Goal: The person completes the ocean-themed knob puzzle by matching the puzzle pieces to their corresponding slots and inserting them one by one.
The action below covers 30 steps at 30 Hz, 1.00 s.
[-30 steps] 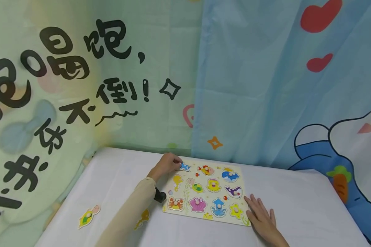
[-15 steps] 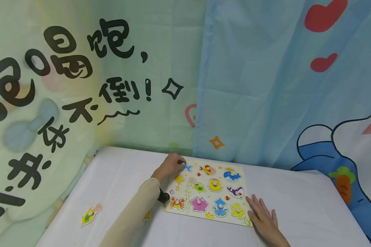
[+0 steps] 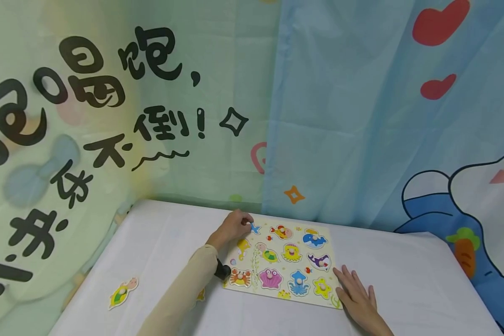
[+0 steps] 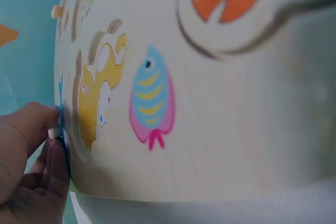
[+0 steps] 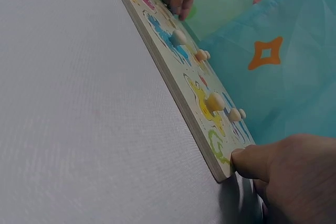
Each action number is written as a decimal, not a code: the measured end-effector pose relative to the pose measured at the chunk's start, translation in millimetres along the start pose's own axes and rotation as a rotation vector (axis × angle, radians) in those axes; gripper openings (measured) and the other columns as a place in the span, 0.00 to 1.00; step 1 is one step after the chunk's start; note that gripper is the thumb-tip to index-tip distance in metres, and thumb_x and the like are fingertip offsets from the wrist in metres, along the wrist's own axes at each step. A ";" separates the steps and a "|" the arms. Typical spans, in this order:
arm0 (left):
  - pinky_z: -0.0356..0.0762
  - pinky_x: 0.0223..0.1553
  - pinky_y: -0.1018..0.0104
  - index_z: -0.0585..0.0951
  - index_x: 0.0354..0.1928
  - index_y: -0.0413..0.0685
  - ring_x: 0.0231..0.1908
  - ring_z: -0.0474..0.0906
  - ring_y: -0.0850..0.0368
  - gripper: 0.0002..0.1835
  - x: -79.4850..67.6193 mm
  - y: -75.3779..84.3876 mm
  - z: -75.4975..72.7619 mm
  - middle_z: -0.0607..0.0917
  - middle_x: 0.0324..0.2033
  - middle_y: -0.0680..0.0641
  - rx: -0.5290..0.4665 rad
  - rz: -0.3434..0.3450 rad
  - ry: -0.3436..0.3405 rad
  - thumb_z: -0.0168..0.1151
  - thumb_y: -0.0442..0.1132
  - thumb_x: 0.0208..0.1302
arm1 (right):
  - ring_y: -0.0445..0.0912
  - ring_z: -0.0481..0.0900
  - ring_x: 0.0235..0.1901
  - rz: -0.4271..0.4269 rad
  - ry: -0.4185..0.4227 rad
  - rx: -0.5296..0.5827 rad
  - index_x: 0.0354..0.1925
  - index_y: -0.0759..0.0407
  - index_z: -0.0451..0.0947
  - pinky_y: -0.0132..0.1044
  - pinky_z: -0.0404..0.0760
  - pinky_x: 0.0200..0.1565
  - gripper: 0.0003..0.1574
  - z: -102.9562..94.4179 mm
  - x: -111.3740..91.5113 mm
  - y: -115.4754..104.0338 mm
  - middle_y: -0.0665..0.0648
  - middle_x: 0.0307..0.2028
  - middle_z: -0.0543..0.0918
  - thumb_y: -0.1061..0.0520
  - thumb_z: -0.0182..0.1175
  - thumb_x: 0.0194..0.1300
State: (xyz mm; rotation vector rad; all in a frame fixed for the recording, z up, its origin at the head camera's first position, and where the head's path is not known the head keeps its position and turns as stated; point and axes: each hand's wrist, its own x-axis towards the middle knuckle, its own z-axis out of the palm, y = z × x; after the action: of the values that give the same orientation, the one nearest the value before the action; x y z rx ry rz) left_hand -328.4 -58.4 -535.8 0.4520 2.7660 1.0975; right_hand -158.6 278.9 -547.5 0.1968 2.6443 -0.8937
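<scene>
My left hand (image 3: pixel 235 225) is at the far left corner of a wooden knob puzzle board (image 3: pixel 284 267). Its thumb and fingers pinch a blue puzzle piece (image 3: pixel 255 228), mostly covered by the fingers in the head view. From the left wrist, a pale knob (image 4: pixel 54 132) shows between thumb and fingers, with the piece edge-on at the board. My right hand (image 3: pixel 359 298) lies at the board's near right corner, fingers stretched out, thumb (image 5: pixel 254 161) against the edge. Knobbed sea animals fill most recesses; the seahorse (image 3: pixel 243 247) and turtle (image 3: pixel 269 255) recesses have no knobs.
A loose turtle piece (image 3: pixel 123 293) lies on the white tabletop (image 3: pixel 172 224) at the left. Another loose yellow piece (image 3: pixel 201 295) is partly hidden behind the left sleeve (image 3: pixel 182 284). Printed curtains (image 3: pixel 340 140) stand behind the table.
The left hand stays at the same corner, with the blue piece now lying closer in against the board and more covered by the fingers. The right hand has barely moved.
</scene>
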 end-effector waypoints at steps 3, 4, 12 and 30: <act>0.75 0.46 0.61 0.82 0.50 0.42 0.40 0.74 0.55 0.14 -0.7 -1.4 -3.8 0.81 0.41 0.45 -0.043 -0.005 0.046 0.58 0.41 0.69 | 0.67 0.30 0.74 -0.001 -0.007 0.003 0.74 0.57 0.51 0.69 0.15 0.63 0.36 0.9 0.5 0.8 0.68 0.75 0.39 0.50 0.44 0.74; 0.75 0.46 0.60 0.81 0.51 0.42 0.40 0.75 0.55 0.15 -1.0 -2.5 -5.8 0.82 0.41 0.44 -0.053 -0.010 0.066 0.57 0.42 0.69 | 0.67 0.30 0.74 -0.002 -0.009 0.002 0.74 0.57 0.50 0.69 0.15 0.63 0.36 1.1 0.7 1.2 0.68 0.75 0.39 0.50 0.44 0.74; 0.76 0.44 0.61 0.81 0.50 0.42 0.39 0.75 0.55 0.13 -13.6 -28.8 -33.2 0.83 0.39 0.45 -0.040 -0.059 0.162 0.57 0.40 0.69 | 0.67 0.30 0.74 -0.002 -0.015 -0.001 0.74 0.57 0.51 0.69 0.15 0.63 0.36 1.3 2.6 1.9 0.68 0.75 0.39 0.49 0.45 0.74; 0.77 0.40 0.71 0.83 0.46 0.44 0.37 0.78 0.62 0.10 -132.0 -64.0 -74.2 0.85 0.37 0.49 -0.072 0.025 0.029 0.60 0.38 0.66 | 0.67 0.28 0.74 -0.009 -0.033 -0.006 0.75 0.57 0.50 0.69 0.14 0.62 0.37 -1.6 1.2 0.4 0.67 0.75 0.38 0.49 0.44 0.74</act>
State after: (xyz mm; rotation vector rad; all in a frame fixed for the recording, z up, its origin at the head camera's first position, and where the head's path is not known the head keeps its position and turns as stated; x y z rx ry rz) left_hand -235.0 -193.3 -524.3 0.4667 2.7422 1.2142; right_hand -160.0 280.2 -547.0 0.1678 2.6193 -0.8839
